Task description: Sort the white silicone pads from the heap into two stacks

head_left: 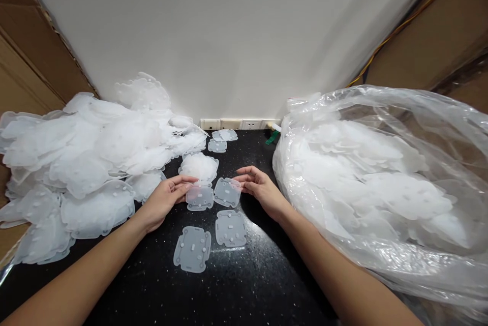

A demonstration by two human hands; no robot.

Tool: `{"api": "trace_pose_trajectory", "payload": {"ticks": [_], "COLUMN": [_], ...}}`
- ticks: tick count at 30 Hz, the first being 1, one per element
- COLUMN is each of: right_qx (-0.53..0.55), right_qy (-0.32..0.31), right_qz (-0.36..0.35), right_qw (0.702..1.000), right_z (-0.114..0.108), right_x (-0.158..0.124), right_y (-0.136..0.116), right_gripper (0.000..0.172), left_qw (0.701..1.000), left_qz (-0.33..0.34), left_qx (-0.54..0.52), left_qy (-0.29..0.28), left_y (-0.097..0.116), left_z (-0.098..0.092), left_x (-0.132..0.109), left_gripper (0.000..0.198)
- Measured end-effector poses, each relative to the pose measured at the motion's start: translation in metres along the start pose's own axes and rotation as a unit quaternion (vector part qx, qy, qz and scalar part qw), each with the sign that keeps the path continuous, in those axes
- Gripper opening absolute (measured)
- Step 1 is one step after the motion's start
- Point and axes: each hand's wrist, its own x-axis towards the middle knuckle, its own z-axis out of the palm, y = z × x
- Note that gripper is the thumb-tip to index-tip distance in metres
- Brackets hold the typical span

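Note:
My left hand (168, 196) pinches the left edge of a translucent plastic sheet (200, 198) with small holes and rounded corner tabs. In my right hand (261, 188) a similar plastic piece (227, 194) is gripped by its right edge, tilted a little. The two pieces are side by side above the black countertop. Nearer to me, two more such pieces lie flat, one at the lower left (192, 248) and one to its right (231, 228). Just behind my hands sits a small stack of pieces (199, 166).
A large heap of the same sheets (95, 143) covers the left side. On the right, a clear plastic bag (285, 163) holds many more. A few pieces (217, 146) lie near the wall sockets (251, 124). Cardboard (23, 46) stands at both sides of the black countertop (152, 285).

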Motion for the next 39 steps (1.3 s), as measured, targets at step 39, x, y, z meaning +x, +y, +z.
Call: {"api": "trace_pose_trajectory", "payload": {"ticks": [39], "right_qx": [-0.085], "right_qy": [-0.280], "right_qz": [0.031], "right_qw": [0.956], "right_z": [0.013], "right_x": [-0.030], "right_y": [-0.020], "right_gripper": [0.030], "left_qw": [0.905], "left_qz": [0.053], "left_qx": [0.182], "left_qy": [-0.382], "left_y": [0.028], "left_z": [-0.023], "left_x": [-0.025], "left_gripper": [0.025]}}
